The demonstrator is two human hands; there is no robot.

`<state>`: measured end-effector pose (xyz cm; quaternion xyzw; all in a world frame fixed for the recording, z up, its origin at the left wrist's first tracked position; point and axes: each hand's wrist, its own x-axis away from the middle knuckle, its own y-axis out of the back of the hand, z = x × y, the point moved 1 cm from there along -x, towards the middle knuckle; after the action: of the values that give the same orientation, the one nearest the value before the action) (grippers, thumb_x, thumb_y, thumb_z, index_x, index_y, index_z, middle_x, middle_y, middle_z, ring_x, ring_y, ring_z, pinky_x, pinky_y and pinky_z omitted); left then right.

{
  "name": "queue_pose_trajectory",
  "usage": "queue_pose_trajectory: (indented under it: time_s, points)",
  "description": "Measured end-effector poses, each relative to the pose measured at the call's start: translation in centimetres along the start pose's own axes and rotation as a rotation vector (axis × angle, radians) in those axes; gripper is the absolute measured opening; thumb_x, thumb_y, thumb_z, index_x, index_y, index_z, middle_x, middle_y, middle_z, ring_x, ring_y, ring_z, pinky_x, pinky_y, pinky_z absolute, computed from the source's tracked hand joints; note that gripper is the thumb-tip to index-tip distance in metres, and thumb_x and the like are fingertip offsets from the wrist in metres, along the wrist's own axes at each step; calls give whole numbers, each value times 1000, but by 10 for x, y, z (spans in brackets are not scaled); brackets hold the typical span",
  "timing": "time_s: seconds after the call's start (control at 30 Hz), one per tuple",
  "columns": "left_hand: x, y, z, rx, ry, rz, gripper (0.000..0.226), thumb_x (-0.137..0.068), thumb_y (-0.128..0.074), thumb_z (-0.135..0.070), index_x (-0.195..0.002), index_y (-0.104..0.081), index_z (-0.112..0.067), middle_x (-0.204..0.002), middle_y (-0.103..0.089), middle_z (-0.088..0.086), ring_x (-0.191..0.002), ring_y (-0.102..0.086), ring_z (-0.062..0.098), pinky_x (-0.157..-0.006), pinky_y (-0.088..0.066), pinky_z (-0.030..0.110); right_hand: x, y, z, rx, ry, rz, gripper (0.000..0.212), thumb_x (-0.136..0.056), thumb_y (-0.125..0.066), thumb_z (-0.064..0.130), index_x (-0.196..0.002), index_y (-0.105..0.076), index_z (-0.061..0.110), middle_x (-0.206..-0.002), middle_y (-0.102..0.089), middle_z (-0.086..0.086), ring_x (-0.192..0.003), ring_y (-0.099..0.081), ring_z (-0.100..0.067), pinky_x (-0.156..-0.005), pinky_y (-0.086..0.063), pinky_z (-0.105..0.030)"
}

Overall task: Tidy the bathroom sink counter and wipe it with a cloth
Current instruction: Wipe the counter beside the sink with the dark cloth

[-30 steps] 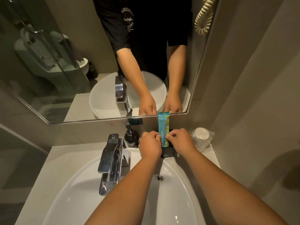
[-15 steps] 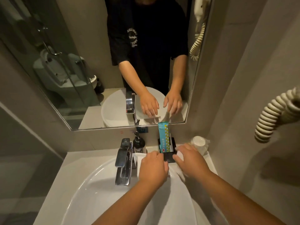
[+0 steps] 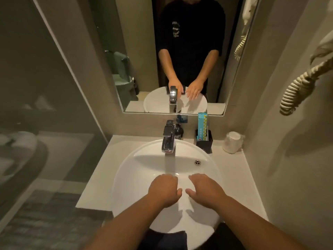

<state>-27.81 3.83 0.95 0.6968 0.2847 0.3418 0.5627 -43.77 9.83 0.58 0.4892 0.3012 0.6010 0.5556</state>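
Observation:
Both my hands are low over the white basin (image 3: 126, 168), in front of the chrome faucet (image 3: 168, 139), from which water (image 3: 170, 165) runs. My left hand (image 3: 164, 190) is closed in a fist. My right hand (image 3: 203, 190) curls downward beside it. A white cloth (image 3: 182, 202) hangs between and under them, hard to make out against the basin. The pale counter (image 3: 100, 177) surrounds the basin.
At the back stand a dark soap bottle (image 3: 178, 132), a black holder (image 3: 204, 143) with a teal packet (image 3: 202, 123), and a wrapped cup (image 3: 232, 142). The mirror (image 3: 144, 51) hangs above. A coiled cord (image 3: 302, 85) hangs on the right wall. A dark towel (image 3: 167, 239) drapes over the front edge.
My hands left the teal packet in the black holder and drew back toward me over the basin with the white cloth. Water now runs from the faucet. The view pulled back.

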Motion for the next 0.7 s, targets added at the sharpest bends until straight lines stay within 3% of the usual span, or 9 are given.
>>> queue_pose_trajectory:
  time_s: [0.17, 0.5, 0.7]
  points:
    - [58, -8, 25, -17, -4, -15, 49, -88, -43, -52, -120, -56, -17, -111, -65, 5, -97, -60, 24, -86, -49, 38, 43, -26, 36, -6, -11, -18, 64, -89, -49, 57, -144, -37, 26, -150, -44, 2, -135, -42, -20, -111, -33, -38]
    - [163, 0, 58, 58, -110, 76, 32, -87, -44, -40, -102, -58, -16, -105, -65, 9, -90, -56, 24, -84, -48, 38, 134, -60, 95, 15, 21, 30, 62, -89, -53, 52, -142, -40, 22, -147, -47, -3, -132, -44, -23, -109, -33, -36]
    - [170, -15, 51, 77, -204, 78, 48, -89, -47, -48, -122, -55, -13, -117, -64, 9, -100, -59, 25, -90, -48, 39, 144, -63, 99, 50, 7, 83, 67, -86, -57, 54, -143, -38, 24, -150, -43, -2, -135, -42, -23, -112, -34, -42]
